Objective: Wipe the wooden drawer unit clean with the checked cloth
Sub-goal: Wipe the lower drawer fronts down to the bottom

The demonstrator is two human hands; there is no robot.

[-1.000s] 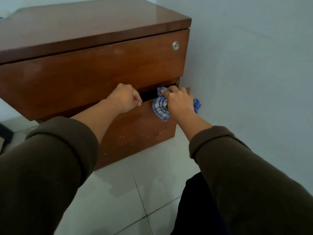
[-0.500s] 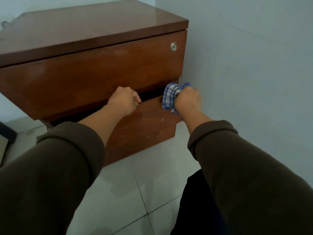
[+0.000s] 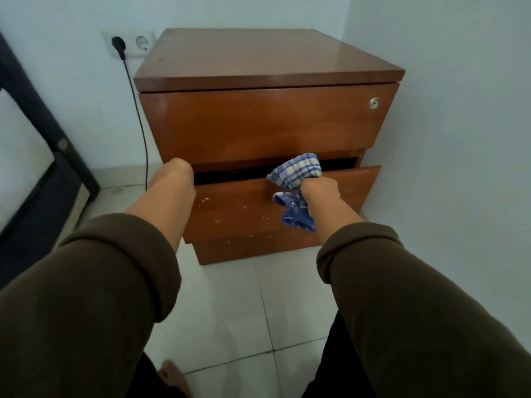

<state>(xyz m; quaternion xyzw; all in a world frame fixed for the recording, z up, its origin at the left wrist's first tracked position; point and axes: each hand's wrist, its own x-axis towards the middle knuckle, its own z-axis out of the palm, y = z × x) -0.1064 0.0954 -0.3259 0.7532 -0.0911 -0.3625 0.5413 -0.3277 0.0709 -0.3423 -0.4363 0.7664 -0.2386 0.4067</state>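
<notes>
The wooden drawer unit (image 3: 258,122) stands in a room corner on the tiled floor. Its lower drawer (image 3: 353,185) is pulled out a little, leaving a dark gap under the upper drawer. My left hand (image 3: 175,175) is curled over the lower drawer's top edge at the left end; its fingertips are hidden. My right hand (image 3: 319,191) grips the bunched blue-and-white checked cloth (image 3: 296,170) against the drawer's top edge, right of the middle. One end of the cloth hangs down over the drawer front. Pale specks dot the lower drawer front.
A round lock (image 3: 373,103) sits at the upper drawer's right end. A black cable (image 3: 138,110) runs down from a wall socket (image 3: 126,44) left of the unit. A dark frame (image 3: 43,124) stands at far left. The wall (image 3: 445,139) is close on the right.
The view has pulled back and swung left, so the whole unit now shows. My right hand slid the cloth left along the drawer's edge. My left hand moved to the edge's left end.
</notes>
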